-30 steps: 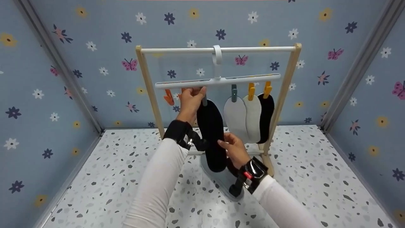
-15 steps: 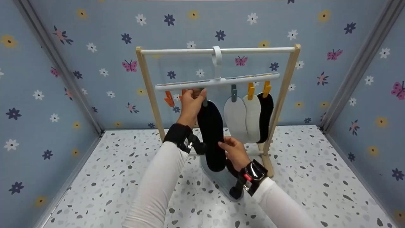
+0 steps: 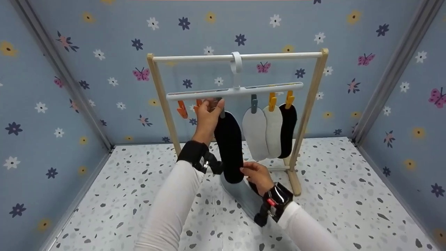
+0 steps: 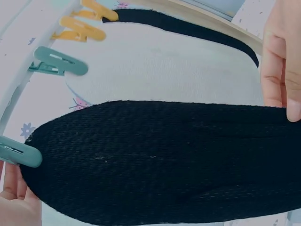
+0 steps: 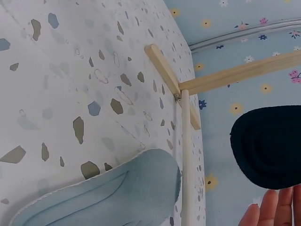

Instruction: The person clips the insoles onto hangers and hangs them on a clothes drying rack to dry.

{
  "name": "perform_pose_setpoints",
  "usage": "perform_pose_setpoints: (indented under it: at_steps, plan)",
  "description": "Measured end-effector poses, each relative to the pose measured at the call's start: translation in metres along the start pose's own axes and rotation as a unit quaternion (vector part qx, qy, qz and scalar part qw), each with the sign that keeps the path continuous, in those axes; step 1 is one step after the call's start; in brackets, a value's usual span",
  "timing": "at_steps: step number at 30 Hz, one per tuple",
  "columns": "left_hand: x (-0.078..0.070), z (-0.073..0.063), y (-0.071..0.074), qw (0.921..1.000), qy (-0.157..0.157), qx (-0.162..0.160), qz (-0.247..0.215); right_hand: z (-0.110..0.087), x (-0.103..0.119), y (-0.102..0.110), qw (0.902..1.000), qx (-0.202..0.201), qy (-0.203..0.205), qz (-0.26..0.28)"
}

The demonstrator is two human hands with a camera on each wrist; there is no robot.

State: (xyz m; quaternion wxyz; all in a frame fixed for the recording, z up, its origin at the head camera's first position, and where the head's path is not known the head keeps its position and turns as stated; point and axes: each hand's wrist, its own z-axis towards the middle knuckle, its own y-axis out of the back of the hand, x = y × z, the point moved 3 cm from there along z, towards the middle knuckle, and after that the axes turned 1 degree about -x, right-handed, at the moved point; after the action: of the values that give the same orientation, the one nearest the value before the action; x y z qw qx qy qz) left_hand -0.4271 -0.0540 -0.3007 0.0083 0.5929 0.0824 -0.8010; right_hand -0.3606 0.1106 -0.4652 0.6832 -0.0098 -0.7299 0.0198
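A black insole [image 3: 229, 150] hangs from the left half of a white clip hanger [image 3: 209, 94]. A grey-green clip [image 4: 23, 153] sits over its top end. My left hand [image 3: 208, 118] holds that clip, its fingers partly hidden behind it. Low on the insole's right edge, my right hand [image 3: 258, 176] pinches it, thumb in front and fingers behind. Right of it hang a light grey insole [image 3: 256, 136] from another grey-green clip [image 3: 254, 104], a whitish insole [image 3: 275, 132] and a second black insole [image 3: 288, 132], the last two on yellow clips [image 3: 272, 101].
The hanger hooks over the white bar of a wooden-legged rack [image 3: 310, 104]. Two orange clips [image 3: 182, 109] hang at its left end. A grey-blue insole [image 5: 146, 188] lies on the speckled floor, with a dark piece [image 3: 253, 187] partly hidden behind my right hand. Flowered walls stand around.
My right hand has slid lower along the black insole's edge. The insole's bottom end has shifted slightly left and up. My left hand stays at the clip.
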Motion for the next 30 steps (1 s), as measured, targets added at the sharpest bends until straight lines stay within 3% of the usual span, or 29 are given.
perform_pose_setpoints:
  at_steps: [16, 25, 30]
  plan:
    - [0.007, -0.005, 0.011, 0.9998, -0.017, 0.002, 0.005, 0.0, -0.023, 0.036, 0.9993, -0.023, -0.024, 0.014]
    - [0.011, -0.01, 0.015, 0.9994, -0.027, 0.007, 0.021, -0.003, -0.039, 0.054, 0.999, -0.04, -0.015, -0.008]
    - [0.014, -0.01, 0.017, 0.999, -0.034, 0.008, 0.026, -0.006, -0.047, 0.066, 0.9975, -0.041, -0.001, -0.057]
